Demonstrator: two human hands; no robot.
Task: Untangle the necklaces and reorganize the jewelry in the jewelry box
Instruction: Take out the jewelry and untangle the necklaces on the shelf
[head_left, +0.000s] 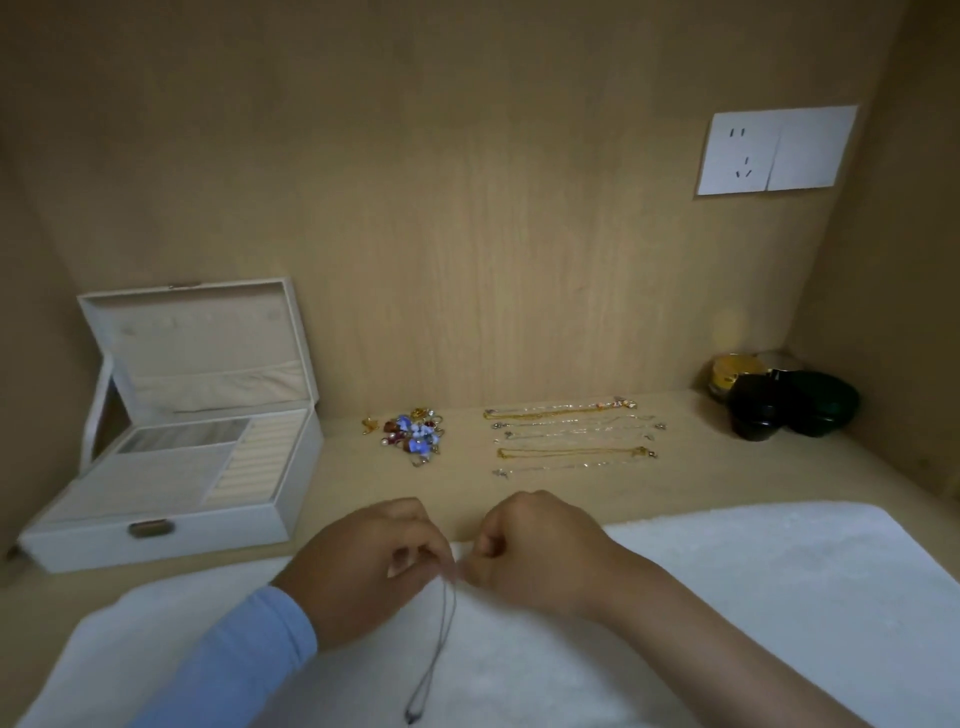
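Head view: left hand (363, 566) and right hand (535, 551) each pinch a thin necklace (441, 639) above the towel (779, 597) at the worktop's front edge, while straightened chains (571, 436) and a charm pile (415, 434) wait behind, the open box (208, 535) seemingly unfilled.

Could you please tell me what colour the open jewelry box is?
The jewelry box is off-white with a cream lining; the head view shows it best.

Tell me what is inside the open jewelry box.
The jewelry box shows ribbed ring rolls on its right and flat cream compartments on its left, with no jewelry visible. Anything under that top layer or in the lid's pocket is hidden.
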